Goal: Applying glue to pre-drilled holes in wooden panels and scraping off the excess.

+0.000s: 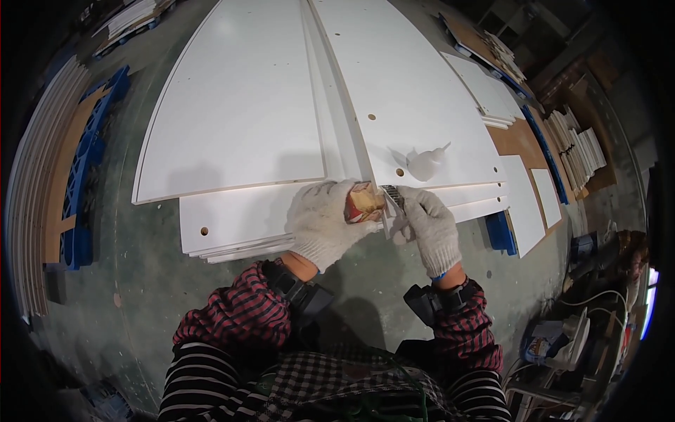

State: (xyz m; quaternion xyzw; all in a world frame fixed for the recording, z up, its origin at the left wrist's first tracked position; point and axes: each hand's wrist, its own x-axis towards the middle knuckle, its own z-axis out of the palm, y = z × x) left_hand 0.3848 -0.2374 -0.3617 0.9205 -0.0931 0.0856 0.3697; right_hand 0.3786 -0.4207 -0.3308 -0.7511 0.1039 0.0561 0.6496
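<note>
My left hand [327, 218], in a white knit glove, is closed around a small red and tan block-like piece [365, 202], whose exact kind I cannot make out. The piece sits at the near end of a narrow white board standing on edge [337, 84]. Just to its right, my right hand [429, 228], also gloved, has its fingers bent around a dark ridged strip [394, 196] at the near edge of the right white panel [429, 77]. A white squeeze bottle with a pointed nozzle [427, 164] is on that panel, beyond my right hand.
A large white panel [232, 105] lies to the left over stacked panels [242, 214]. Blue pallets with boards flank the stack, at the left [88, 151] and right [541, 162]. A cluttered stand with cables [562, 341] is at the lower right. Green floor [133, 302] shows between.
</note>
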